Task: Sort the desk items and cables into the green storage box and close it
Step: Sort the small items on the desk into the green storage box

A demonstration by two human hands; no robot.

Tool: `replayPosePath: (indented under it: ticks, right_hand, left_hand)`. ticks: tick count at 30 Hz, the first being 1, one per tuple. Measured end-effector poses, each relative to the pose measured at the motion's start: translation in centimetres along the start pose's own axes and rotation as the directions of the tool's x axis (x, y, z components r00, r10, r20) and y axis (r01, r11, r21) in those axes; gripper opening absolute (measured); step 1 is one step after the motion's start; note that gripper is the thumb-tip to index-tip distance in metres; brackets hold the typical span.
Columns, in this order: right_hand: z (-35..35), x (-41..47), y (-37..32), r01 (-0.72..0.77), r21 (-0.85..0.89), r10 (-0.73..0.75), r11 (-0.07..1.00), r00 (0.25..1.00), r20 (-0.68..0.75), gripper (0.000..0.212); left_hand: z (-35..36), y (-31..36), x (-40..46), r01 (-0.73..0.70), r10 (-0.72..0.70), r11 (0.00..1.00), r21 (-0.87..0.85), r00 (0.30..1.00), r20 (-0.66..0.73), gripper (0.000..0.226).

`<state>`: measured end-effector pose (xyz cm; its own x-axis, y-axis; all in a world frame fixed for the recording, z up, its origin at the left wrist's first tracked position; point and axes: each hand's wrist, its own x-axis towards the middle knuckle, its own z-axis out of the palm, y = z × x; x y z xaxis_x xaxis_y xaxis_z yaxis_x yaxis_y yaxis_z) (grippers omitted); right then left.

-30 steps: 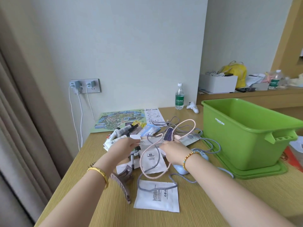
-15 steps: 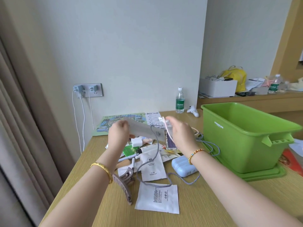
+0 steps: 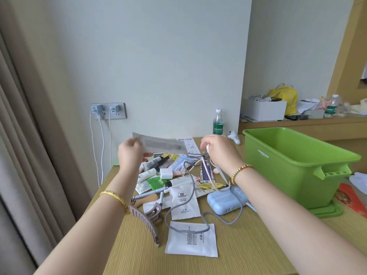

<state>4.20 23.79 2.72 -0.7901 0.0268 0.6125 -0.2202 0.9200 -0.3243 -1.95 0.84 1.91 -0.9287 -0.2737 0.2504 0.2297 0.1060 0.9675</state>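
The open green storage box (image 3: 297,169) stands on its lid (image 3: 327,211) at the right of the desk. My left hand (image 3: 130,153) holds a flat grey packet (image 3: 158,145) up above the pile. My right hand (image 3: 218,151) is raised beside it, pinching the white plug of a pink cable (image 3: 207,173) that hangs down to the desk. A grey braided cable (image 3: 188,195) loops over the white sachets (image 3: 191,238). Tubes, a white charger cube (image 3: 166,173), a light blue case (image 3: 226,199) and a taupe hair claw (image 3: 148,221) lie in the pile.
A water bottle (image 3: 218,122) and a small white item (image 3: 234,135) stand at the desk's back edge. Chargers with white cords hang from the wall socket (image 3: 108,111). Behind the box, a shelf carries a white box (image 3: 264,109), a yellow bag and another bottle. A curtain hangs at left.
Both hands rose from the pile: the left lifted the grey packet higher, the right pulled the pink cable's end up, and its loop on the desk straightened out.
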Motion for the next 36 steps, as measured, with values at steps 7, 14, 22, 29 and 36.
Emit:
replayPosePath:
  ticks: [7, 14, 22, 29, 36]
  right_hand:
    - [-0.6, -0.5, 0.9, -0.095, -0.118, 0.113, 0.988, 0.980, 0.161, 0.037]
    - [-1.4, -2.5, 2.5, -0.198, -0.180, 0.200, 0.964, 0.980, -0.007, 0.029]
    - [-9.0, -1.6, 2.3, -0.182, 0.215, 0.275, 0.959, 0.773, -0.572, 0.039]
    - [-17.3, -2.9, 5.2, -0.213, 0.173, 0.265, 0.961, 0.551, -0.791, 0.042]
    - [-18.0, -6.2, 11.1, -0.336, 0.002, 0.241, 0.942, 0.670, -0.702, 0.046]
  left_hand:
    - [1.6, 1.0, -1.7, 0.079, -0.073, 0.981, -0.179, 0.996, 0.042, 0.030]
    - [3.5, 1.1, -3.5, 0.161, -0.140, 0.924, -0.346, 0.986, 0.086, 0.045]
    - [7.8, 5.5, -6.7, 0.142, -0.038, 0.841, -0.523, 0.978, 0.204, 0.037]
    - [14.3, 10.2, -11.2, 0.176, 0.083, 0.788, -0.590, 0.919, 0.385, 0.038]
    - [20.8, 8.6, -14.4, -0.407, 0.392, 0.910, -0.081, 0.778, 0.491, 0.039]
